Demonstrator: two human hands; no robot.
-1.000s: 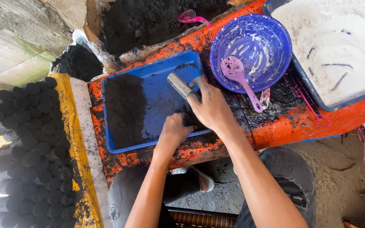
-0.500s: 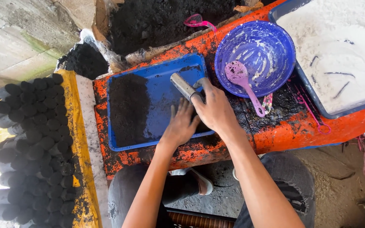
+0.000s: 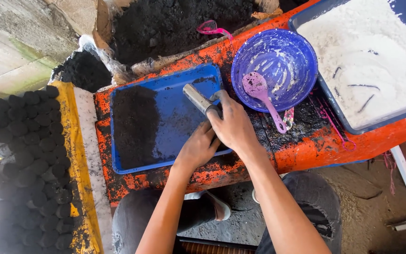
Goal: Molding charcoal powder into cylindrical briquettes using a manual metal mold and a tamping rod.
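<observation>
My right hand (image 3: 233,124) grips a short metal tube mould (image 3: 197,98) that lies tilted over the right part of a blue tray (image 3: 175,113). My left hand (image 3: 197,148) rests just below it, fingers curled against the lower end of the tube and the tray's front right corner. Black charcoal powder (image 3: 135,124) covers the left part of the tray. The tube's lower end is hidden under my hands.
A blue bowl (image 3: 278,56) with white residue holds a pink spoon (image 3: 261,96). A tray of white powder (image 3: 367,56) sits at the right. A heap of black powder (image 3: 175,23) lies behind. Several black cylindrical briquettes (image 3: 19,164) are stacked at the left beside a yellow board.
Both hands and the tube stay in nearly the same spot on the tray. The camera view has shifted slightly.
</observation>
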